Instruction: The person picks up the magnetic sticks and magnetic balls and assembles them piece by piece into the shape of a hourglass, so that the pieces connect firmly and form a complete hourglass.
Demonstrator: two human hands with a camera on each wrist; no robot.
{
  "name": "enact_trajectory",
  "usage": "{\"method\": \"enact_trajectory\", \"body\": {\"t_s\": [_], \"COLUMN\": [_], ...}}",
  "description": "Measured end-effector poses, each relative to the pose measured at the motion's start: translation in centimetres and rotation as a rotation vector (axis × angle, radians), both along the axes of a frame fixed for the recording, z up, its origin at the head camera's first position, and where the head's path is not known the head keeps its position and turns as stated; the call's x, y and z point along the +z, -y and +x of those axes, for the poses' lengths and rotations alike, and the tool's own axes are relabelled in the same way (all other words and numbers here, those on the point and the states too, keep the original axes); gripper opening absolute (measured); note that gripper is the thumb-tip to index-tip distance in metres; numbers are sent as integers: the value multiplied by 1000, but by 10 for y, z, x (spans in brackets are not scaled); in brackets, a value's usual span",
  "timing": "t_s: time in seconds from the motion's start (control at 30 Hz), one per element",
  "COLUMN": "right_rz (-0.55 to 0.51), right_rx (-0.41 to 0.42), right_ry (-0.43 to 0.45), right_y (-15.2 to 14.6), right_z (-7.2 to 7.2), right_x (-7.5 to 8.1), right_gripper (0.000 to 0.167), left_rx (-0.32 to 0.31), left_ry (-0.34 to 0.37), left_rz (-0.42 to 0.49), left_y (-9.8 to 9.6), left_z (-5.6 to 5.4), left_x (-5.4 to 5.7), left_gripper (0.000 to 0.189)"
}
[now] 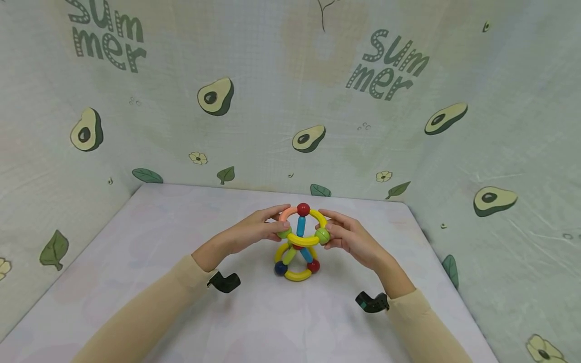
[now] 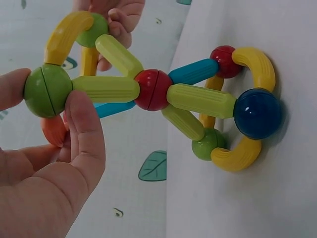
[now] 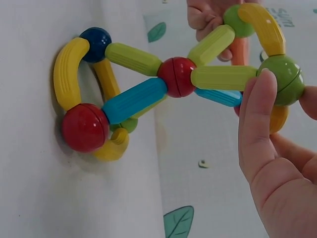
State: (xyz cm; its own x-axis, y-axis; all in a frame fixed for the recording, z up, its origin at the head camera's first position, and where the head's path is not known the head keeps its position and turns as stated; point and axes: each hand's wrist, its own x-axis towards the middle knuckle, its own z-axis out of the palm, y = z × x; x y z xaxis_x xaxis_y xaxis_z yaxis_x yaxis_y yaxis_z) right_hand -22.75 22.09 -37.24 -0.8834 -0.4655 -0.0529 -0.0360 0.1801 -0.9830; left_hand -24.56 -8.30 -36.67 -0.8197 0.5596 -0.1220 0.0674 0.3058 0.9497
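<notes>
An hourglass-shaped model of magnetic rods and balls [image 1: 298, 241] stands on the table. A red ball [image 2: 152, 89] forms its waist, with straight green and blue rods spreading up and down. Curved yellow rods join the balls of the lower ring; the upper ring has yellow curves and one orange curve [image 1: 287, 214]. My left hand [image 1: 251, 229] pinches the green ball [image 2: 48, 91] at the upper ring's left. On the other side my right hand [image 1: 354, 237] pinches another green ball [image 3: 281, 79]. In the right wrist view, a dark blue ball [image 3: 96, 44] and a red ball [image 3: 85, 127] rest on the table.
The pale tabletop [image 1: 254, 322] extends around the model. Behind it and at both sides hangs a cloth [image 1: 263, 75] printed with avocados, leaves and lettering. A small black device [image 1: 224, 282] sits at the left wrist, and a similar one [image 1: 372, 302] at the right.
</notes>
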Motion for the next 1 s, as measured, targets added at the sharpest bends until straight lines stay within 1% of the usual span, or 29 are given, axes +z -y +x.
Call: {"method": "enact_trajectory", "body": {"t_s": [0.37,0.5,0.6,0.73,1.0], "right_rz": [6,35,76,156,287], "right_rx": [-6,-21,-40,-55,-108], "right_ry": [4,-5,-25,-70,-164], "right_y": [-2,-4,-7,-14,-37], "right_z": [-1,0,0,-2,0], "right_x": [1,2,2,4,15], "right_gripper": [58,59,60,61,62], "left_rx": [-1,-10,-11,12,98], "left_ry": [2,-8,-17,-77,-275], "left_rz": [9,-12,-38,-84,-197], "left_y": [-1,-1,3,16,64], "left_z": [-1,-2,-3,-3,5], "left_x": [0,0,1,2,7], "left_gripper": [72,74,75,75,77]}}
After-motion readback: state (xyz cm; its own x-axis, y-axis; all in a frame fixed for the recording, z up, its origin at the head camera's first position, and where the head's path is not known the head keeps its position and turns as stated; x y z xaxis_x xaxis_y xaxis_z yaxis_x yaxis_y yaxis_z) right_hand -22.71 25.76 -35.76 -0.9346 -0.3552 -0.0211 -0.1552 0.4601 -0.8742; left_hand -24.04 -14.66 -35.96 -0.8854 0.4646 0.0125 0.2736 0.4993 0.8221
